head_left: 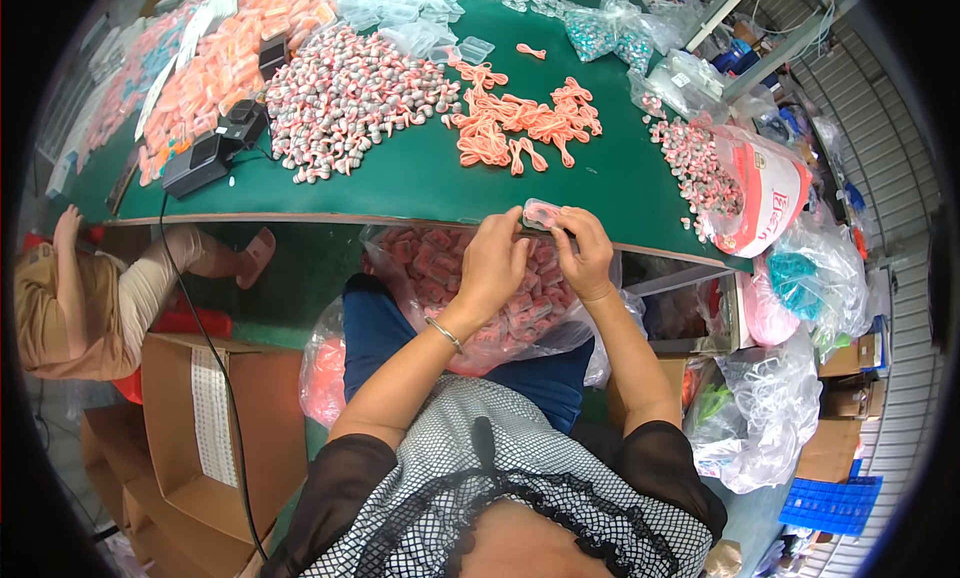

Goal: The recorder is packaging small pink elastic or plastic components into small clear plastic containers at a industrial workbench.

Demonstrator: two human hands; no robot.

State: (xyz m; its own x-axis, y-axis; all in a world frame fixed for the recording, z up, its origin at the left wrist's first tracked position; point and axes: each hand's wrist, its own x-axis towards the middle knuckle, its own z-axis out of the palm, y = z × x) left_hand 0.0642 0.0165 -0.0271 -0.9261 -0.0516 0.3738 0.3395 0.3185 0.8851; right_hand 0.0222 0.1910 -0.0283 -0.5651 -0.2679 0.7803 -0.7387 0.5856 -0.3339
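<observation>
At the front edge of the green table, a small clear plastic case [542, 214] with something pink inside is between my hands. My right hand [583, 246] pinches the case at its right end. Against its left end are the closed fingertips of my left hand [494, 262]. Beyond my hands lies a pile of coral-coloured bundled cords [520, 118]. To its left is a large heap of small grey-and-pink pieces [350, 88]. Below my hands, a clear plastic bag [385, 253] on my lap holds many filled pink cases [430, 268].
Dark boxy devices [205, 163] with a cable stand on the green table [400, 193]. Empty-looking clear cases [400, 8] lie at the back. A pink-and-white sack [765, 193] spills small pieces at right. Cardboard boxes [225, 428] and a seated co-worker [90, 308] are at left.
</observation>
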